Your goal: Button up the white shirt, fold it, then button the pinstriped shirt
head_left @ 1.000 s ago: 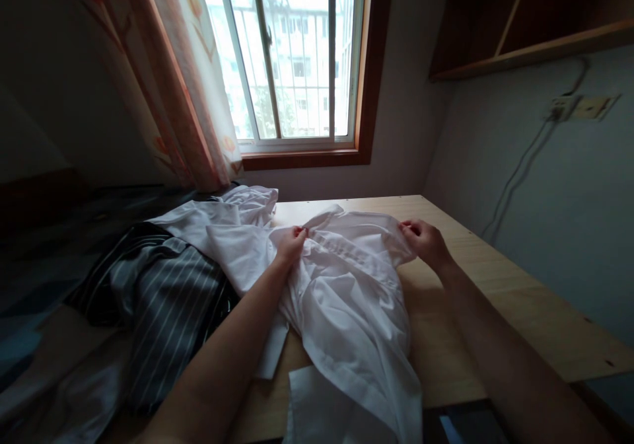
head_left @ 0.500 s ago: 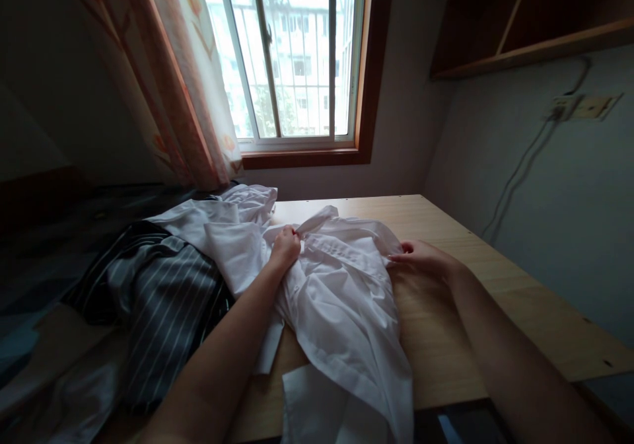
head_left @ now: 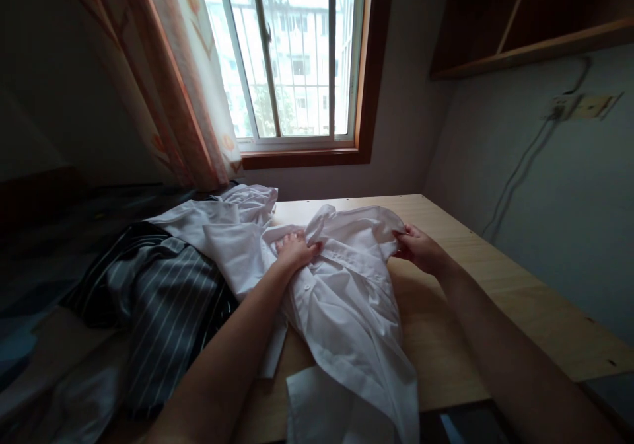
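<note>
A white button-up shirt [head_left: 347, 298] lies crumpled across the wooden tabletop, its hem hanging towards me. My left hand [head_left: 298, 251] rests on the shirt near the collar, fingers spread over the cloth and thumb pointing right. At the shirt's right side, my right hand [head_left: 419, 247] pinches an edge of the fabric between thumb and fingers, slightly lifted off the wood. A small button [head_left: 307, 288] shows just below my left hand. Part of the shirt's far left side merges with other white cloth, so its outline there is hard to tell.
Left of the shirt lies a heap with more white cloth [head_left: 193, 216] and a dark striped garment [head_left: 168, 298]. The wooden table [head_left: 495, 298] runs to the right wall. A dark flat object [head_left: 460, 424] is at the near edge; a curtain [head_left: 188, 100] hangs beside the window.
My left hand has gone from gripping the cloth to lying spread on it, a little further right. My right hand has raised the shirt's right edge slightly.
</note>
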Demonstrator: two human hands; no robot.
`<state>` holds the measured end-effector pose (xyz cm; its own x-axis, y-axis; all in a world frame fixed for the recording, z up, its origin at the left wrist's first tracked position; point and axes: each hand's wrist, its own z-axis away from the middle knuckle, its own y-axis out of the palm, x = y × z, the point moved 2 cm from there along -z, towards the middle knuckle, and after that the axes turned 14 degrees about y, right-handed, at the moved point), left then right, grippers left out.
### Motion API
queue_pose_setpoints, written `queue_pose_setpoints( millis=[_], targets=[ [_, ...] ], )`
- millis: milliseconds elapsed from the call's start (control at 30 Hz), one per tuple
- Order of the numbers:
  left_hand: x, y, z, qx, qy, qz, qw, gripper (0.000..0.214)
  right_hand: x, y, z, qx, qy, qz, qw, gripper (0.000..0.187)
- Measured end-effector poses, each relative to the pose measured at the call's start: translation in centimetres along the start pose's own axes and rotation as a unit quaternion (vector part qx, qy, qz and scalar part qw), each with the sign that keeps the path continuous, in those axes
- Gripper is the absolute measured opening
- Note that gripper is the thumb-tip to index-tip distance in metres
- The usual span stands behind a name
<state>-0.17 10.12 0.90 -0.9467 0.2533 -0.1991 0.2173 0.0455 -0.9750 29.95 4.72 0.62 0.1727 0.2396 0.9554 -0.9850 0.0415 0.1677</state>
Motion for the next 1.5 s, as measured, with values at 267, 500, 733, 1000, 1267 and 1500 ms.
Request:
queue_pose_setpoints(
  millis=[267,500,733,1000,1267,1500],
  targets=[
    [0.5,-0.1,-0.1,0.068,-0.027,-0.007,0.997,0.081,1.2,-0.1,0.1,-0.111,-0.141,0.118,0.977,0.031],
    [2.2,-0.7,-0.2,0.067,-0.014,-0.020,0.997,0.078,3.4,-2.8,2.1,-0.357,-0.230,0.457,0.782,0.029],
    [3.6,-0.2,-0.2,0.001,-0.007,-0.033,0.999,0.068,2.3,-6.3,1.0,-0.027,-0.035,0.397,0.917,0.052],
    [3.8,0.1,-0.1,-0.016,-0.008,-0.049,0.999,0.067,1.1,-8.0,1.2,0.043,0.070,0.413,0.907,0.042],
    [4.1,0.2,-0.3,-0.025,-0.002,-0.046,0.999,0.065,2.7,-4.9,1.4,-0.027,-0.053,0.137,0.989,0.044],
    [4.1,0.2,-0.2,-0.032,-0.003,-0.040,0.999,0.066,4.2,-5.6,2.3,-0.274,-0.208,0.268,0.900,0.034]
  ],
)
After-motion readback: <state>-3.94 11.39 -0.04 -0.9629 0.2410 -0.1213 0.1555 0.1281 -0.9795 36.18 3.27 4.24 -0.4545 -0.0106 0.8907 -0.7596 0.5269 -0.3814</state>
